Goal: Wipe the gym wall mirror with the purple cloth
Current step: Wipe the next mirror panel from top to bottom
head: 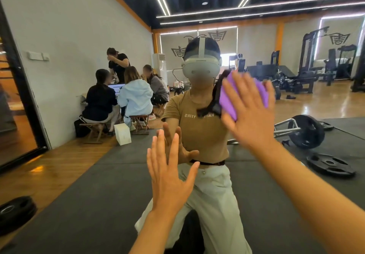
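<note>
- Pressing flat against the mirror (59, 36), cloth (229, 103) purple, pinned under the right hand (250, 113), upper right of centre.
- Showing only at the edges of that hand: purple to the left of the palm and past the fingertips on the right.
- Spread wide over the cloth, right fingers (242, 87) straight, not curled; palm pushing, nothing pinched.
- Meeting its own reflection at the cloth, so reflected fingertips peeking round the purple.
- Lying flat on the glass lower down, left hand (169, 176) open, fingers straight and splayed, holding nothing.
- Touching fingertip to fingertip with its reflected twin just above it.
- Reaching up from the bottom edge, both bare forearms, the right one crossing from the lower right corner.
- Reflected dead centre: a person kneeling, tan shirt (199, 133), pale trousers (215, 200), white headset (200, 67) on the head.
- Covering the floor under the knees, dark mat (94, 194); wood floor beside it at left.
- Lying on the mat at right, barbell (304, 131) with a black plate, and a loose plate (329, 165) nearer.
- Sitting at lower left, another black plate (15, 210) on the mat edge.
- Gathered at left against the grey wall, a group (126, 89) on low stools round a laptop, one standing behind.
- Standing just beside the stools, white box (122, 134) on the floor.
- Filling the far right, black gym machines (308, 66).
- Running overhead, bright strip lights (256, 4) on a dark ceiling.
</note>
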